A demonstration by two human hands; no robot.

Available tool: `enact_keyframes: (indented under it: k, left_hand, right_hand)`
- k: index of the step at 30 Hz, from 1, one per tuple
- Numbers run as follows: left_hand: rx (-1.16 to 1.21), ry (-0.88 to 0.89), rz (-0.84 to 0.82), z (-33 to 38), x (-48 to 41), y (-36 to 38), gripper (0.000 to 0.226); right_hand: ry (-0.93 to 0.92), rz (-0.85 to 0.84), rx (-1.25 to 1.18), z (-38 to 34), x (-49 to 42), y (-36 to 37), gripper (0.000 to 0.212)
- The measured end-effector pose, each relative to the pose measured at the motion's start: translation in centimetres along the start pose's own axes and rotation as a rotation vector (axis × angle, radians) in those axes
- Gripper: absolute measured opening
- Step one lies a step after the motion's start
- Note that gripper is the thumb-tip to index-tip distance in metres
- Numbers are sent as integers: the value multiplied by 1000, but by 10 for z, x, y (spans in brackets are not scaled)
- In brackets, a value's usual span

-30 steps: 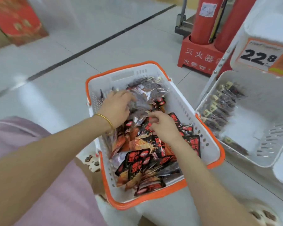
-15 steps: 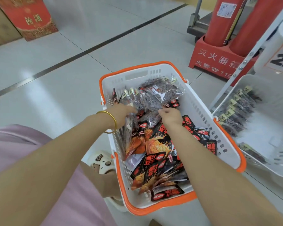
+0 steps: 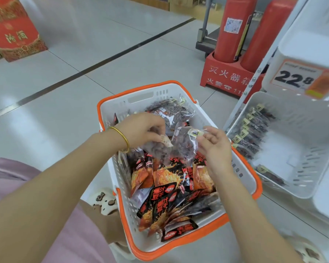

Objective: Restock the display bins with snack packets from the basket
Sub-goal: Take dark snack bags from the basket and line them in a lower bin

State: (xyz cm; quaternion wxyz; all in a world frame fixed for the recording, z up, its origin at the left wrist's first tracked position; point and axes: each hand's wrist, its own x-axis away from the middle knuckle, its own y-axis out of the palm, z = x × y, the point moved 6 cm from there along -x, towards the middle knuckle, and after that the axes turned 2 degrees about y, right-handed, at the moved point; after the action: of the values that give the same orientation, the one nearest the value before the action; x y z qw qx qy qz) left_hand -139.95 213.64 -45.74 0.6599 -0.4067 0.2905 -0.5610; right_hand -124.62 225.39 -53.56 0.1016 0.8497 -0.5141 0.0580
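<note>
A red gift box (image 3: 13, 31) stands on the tiled floor (image 3: 84, 59) at the far left. The left hand (image 3: 142, 130), a gold bangle (image 3: 122, 137) on its wrist, is over the far half of the white, orange-rimmed basket (image 3: 122, 103). Its fingers (image 3: 156, 130) are curled round a clear packet (image 3: 160, 149) of dark snacks, grasping it near a corner. Under the hands, black-and-orange packets (image 3: 165, 202) fill the near half of the basket, and more clear dark packets lie at its far end. The right hand (image 3: 215, 147) is beside the left, its fingers (image 3: 207, 137) pinching the labelled top edge of a second clear packet (image 3: 184, 145), which hangs against the first above the basket. Two red fire extinguishers (image 3: 234, 29) stand behind. At the right, just beside the basket, is the white display bin (image 3: 292, 168). A row of packets (image 3: 254, 130) of the same clear kind is stacked along its left wall, below a price tag (image 3: 296, 78) reading 22.8.
</note>
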Motion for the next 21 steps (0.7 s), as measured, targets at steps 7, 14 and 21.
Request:
enact_keyframes:
  k: [7, 14, 21]
  left_hand:
    - [411, -38, 27, 53, -32, 16, 15]
    - [421, 12, -116, 80, -48, 41, 14]
    - [457, 103, -162, 98, -57, 59, 12]
  right_hand:
    - [99, -75, -136, -24, 15, -35, 16]
    - [79, -57, -138, -32, 20, -65, 17]
    - [85, -83, 89, -41, 23, -83, 14]
